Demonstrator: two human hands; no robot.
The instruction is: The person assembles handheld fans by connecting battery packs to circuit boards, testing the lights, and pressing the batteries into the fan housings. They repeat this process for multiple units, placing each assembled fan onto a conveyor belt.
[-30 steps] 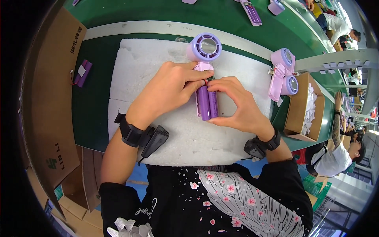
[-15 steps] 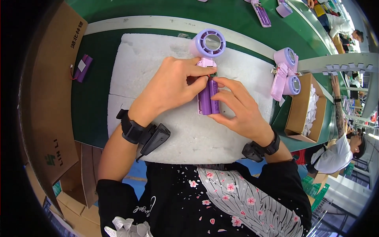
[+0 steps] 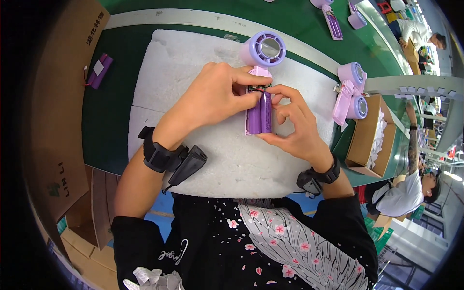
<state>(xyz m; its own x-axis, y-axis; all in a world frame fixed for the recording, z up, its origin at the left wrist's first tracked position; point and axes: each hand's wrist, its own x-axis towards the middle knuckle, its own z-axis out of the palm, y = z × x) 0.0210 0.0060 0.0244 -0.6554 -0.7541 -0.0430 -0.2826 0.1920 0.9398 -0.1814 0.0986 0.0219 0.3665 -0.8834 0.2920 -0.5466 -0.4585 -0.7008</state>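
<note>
A handheld fan with a round lilac head and an opened pink handle lies on a white foam board. Two purple battery cells sit side by side in the handle, with a green circuit board and a red wire above them. From the left, my left hand grips the upper handle near the circuit board, fingers closed on it. My right hand is curled at the right side, its index finger by the wire and its thumb at the battery's lower end.
Left of the foam lies a wired purple battery pack beside a tall cardboard box. At right stand more fans and a carton of white paper pieces. Further fan parts lie on the green belt; co-workers are beyond.
The view has shifted slightly. My right index finger has moved up to the wire at the battery tops, and the red wire and circuit board show more plainly.
</note>
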